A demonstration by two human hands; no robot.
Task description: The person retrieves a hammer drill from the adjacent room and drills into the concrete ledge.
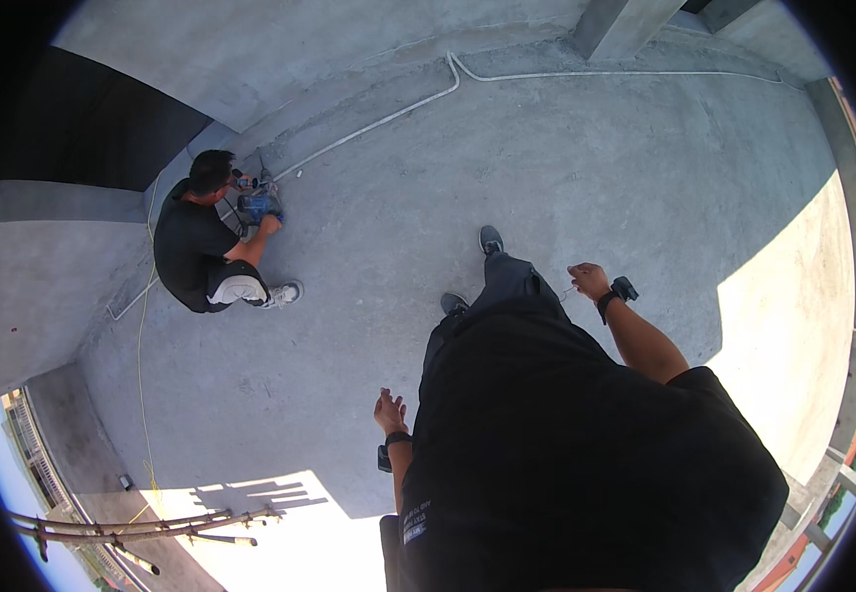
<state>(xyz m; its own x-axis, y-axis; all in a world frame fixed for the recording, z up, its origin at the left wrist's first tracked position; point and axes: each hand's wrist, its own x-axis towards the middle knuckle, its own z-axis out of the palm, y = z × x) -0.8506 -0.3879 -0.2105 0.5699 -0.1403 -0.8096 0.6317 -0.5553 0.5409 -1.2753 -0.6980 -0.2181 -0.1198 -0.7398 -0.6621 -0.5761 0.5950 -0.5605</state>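
Note:
My left hand [389, 411] hangs at my side over the concrete floor [349, 326], fingers loosely apart and nothing seen in them. In front of my right hip, the fingers of my right hand [588, 280] are curled round a thin pale stick-like thing [568, 291], too small to make out. Each wrist carries a dark strap with a small black device. At the left, a person [196, 232] in a black shirt crouches by the wall. That person's hands hold a blue power tool [259, 204] low near the floor.
A white pipe [378, 123] runs along the foot of the far wall, bending at a corner. A yellow cord [142, 365] trails down the left side. Bamboo poles [132, 528] lie at the lower left edge. A concrete pillar [625, 28] stands at the back.

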